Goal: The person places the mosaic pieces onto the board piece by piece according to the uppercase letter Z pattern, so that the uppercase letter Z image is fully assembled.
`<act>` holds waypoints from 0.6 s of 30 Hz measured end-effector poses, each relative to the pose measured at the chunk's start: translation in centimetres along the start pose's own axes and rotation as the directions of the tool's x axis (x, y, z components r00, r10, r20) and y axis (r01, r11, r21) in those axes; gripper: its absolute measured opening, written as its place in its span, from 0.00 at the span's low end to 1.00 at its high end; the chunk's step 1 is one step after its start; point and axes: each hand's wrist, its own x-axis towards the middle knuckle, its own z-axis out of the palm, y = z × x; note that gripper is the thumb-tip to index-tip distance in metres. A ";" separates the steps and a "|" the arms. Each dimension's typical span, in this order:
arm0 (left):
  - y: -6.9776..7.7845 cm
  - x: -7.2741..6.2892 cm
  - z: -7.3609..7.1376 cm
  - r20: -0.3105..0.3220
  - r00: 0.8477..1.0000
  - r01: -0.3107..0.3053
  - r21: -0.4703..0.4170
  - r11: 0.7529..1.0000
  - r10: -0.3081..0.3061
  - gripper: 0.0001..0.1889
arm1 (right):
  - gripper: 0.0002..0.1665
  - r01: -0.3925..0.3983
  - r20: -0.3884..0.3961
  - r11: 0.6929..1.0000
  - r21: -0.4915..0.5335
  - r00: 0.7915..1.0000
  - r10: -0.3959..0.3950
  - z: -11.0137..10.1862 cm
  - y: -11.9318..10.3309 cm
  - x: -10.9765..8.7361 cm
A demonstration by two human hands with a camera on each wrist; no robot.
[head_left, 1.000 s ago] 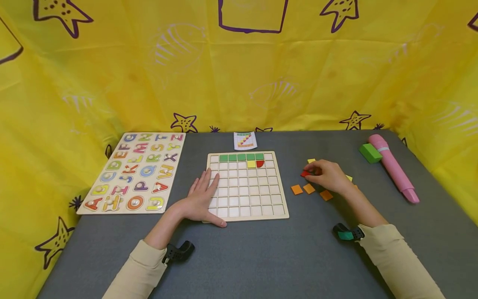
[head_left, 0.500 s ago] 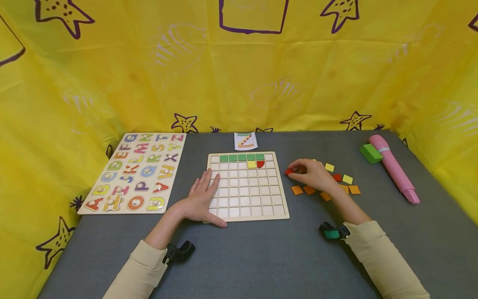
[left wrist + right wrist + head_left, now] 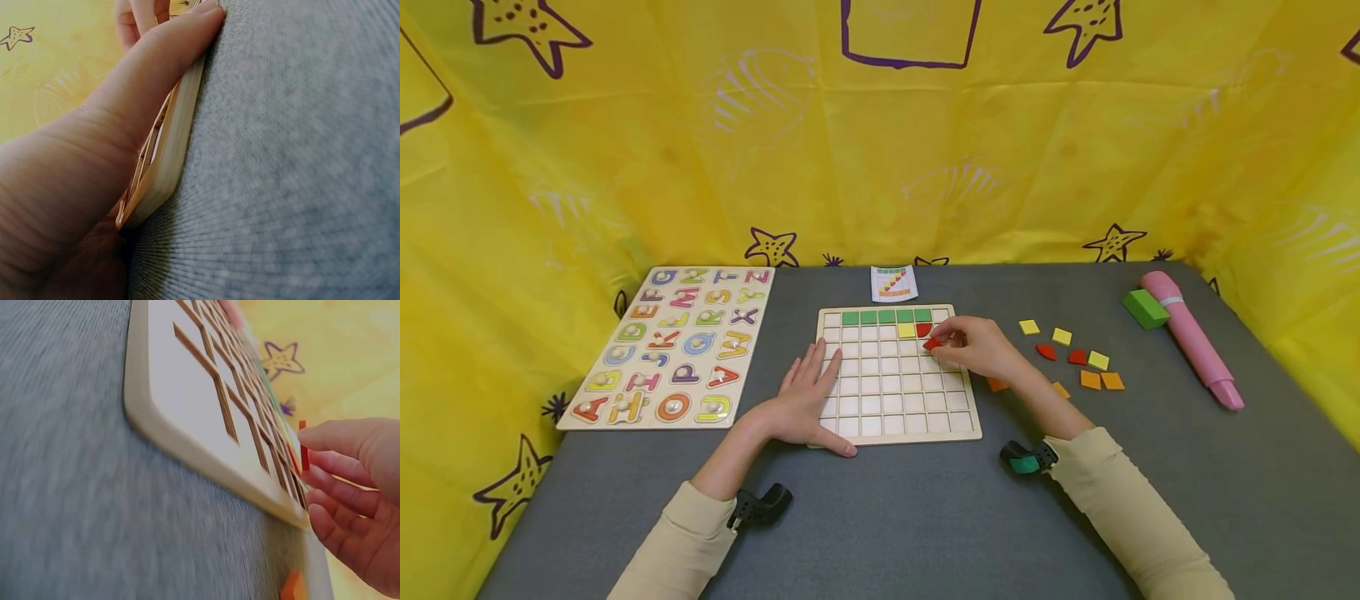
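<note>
A wooden grid board lies on the grey table, with a row of green tiles near its top. Below that row sit a yellow tile and a red quarter-circle tile. My left hand rests with spread, straight fingers on the board's left edge, its thumb along the front rim. Over the board's right side, my right hand pinches another red tile between thumb and fingertips, just below the placed red one. The right wrist view shows this tile edge-on.
Loose yellow, red and orange tiles lie right of the board. Behind it is a small pattern card. An alphabet puzzle board stands left; a green block and pink marker-shaped object lie far right.
My right hand has moved left from the loose tiles to over the board, carrying the red tile. My left hand has stayed in place on the board.
</note>
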 end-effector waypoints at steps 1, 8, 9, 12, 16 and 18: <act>0.0 0.0 0.0 -0.002 1.000 0.000 0.003 1.000 0.000 0.73 | 0.14 0.012 0.004 1.000 -0.004 1.000 -0.012 0.2 -0.2 0.2; 0.0 0.1 0.1 -0.001 1.000 0.006 0.023 1.000 -0.006 0.74 | 0.15 0.088 0.029 0.993 -0.072 0.996 -0.086 1.2 -1.1 1.4; 0.0 0.1 0.1 0.000 1.000 0.007 0.023 1.000 -0.007 0.74 | 0.15 0.100 0.032 0.992 -0.083 0.995 -0.097 1.3 -1.2 1.6; 0.0 0.1 0.1 0.002 1.000 0.008 0.014 1.000 -0.008 0.74 | 0.15 0.124 0.042 0.987 -0.099 0.992 -0.121 1.6 -1.4 1.8; -0.1 0.1 0.1 0.000 1.000 0.007 0.005 1.000 -0.007 0.74 | 0.15 0.137 0.035 0.985 -0.106 0.990 -0.134 1.8 -1.3 2.0; -0.1 0.1 0.1 0.002 1.000 0.009 0.009 1.000 -0.009 0.74 | 0.15 0.131 0.022 0.984 -0.117 0.991 -0.129 1.9 -1.3 2.0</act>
